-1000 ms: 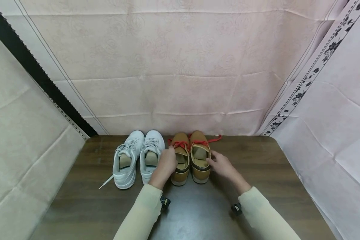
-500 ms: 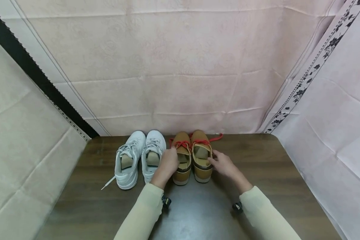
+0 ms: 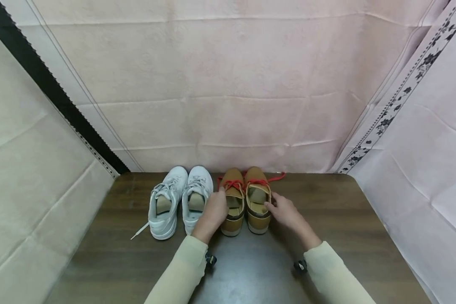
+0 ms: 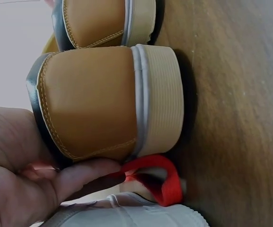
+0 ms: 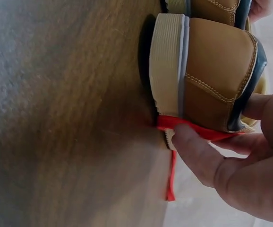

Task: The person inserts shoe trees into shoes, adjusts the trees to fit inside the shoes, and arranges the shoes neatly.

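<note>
From the head camera, a pair of tan leather shoes with red laces and pale ribbed soles [image 3: 245, 202] stands on a dark wooden table [image 3: 327, 219], toes toward the pink cloth backdrop [image 3: 228, 84]. Just left of the tan pair stands a pair of white lace-up sneakers [image 3: 178, 200]. The left hand [image 3: 214, 211] clasps the outer side of the left tan shoe; the right hand [image 3: 285, 209] clasps the outer side of the right tan shoe.

At the left wrist, the left hand [image 4: 28, 184] has its thumb curled against the tan heel [image 4: 91, 101], a red lace loop [image 4: 157, 177] just below.

At the right wrist, the right hand [image 5: 235, 165] pinches the tan heel [image 5: 217, 71] with thumb and fingers, a red lace [image 5: 174, 156] under the thumb.
</note>
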### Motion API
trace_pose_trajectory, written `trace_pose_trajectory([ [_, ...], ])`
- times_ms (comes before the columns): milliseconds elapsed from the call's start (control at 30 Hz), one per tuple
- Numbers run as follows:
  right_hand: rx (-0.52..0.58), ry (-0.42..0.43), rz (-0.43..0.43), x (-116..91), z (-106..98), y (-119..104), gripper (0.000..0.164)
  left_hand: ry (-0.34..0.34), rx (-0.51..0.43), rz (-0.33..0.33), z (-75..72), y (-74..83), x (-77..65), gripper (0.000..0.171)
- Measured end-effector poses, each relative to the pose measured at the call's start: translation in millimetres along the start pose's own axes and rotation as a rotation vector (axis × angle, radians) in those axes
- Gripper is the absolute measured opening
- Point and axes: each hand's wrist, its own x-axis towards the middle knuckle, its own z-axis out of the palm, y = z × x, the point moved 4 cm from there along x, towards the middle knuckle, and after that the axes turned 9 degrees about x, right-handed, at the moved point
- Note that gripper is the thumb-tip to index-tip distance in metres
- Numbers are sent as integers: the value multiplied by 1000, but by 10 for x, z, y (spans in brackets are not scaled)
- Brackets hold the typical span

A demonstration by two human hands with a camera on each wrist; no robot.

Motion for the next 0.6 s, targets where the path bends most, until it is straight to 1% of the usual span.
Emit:
trace_pose_trajectory([
  [100, -87, 24, -25, -11, -11, -7, 45, 19, 7, 9, 22, 8, -28, 54],
  [200, -126, 20, -46, -9, -10, -19, 45, 44, 29, 12, 31, 10, -41, 56],
  [267, -149, 23, -53, -13, -19, -26, 47, 53, 32, 7, 24, 10, -47, 60],
  [333, -164, 34, -58, -24, -34, -31, 52, 53, 33, 8, 21, 8, -51, 68],
  [433, -180, 68, -77, -40, -71, -60, 61, 59, 6, 8, -9, -2, -60, 71],
  [500, -201, 94, -101, -37, -102, -105, 65, 77, -18, 20, -71, -3, -84, 65],
  [600, -266, 140, -158, -36, -167, -216, 66, 166, -54, 83, -244, 4, -135, 55],
])
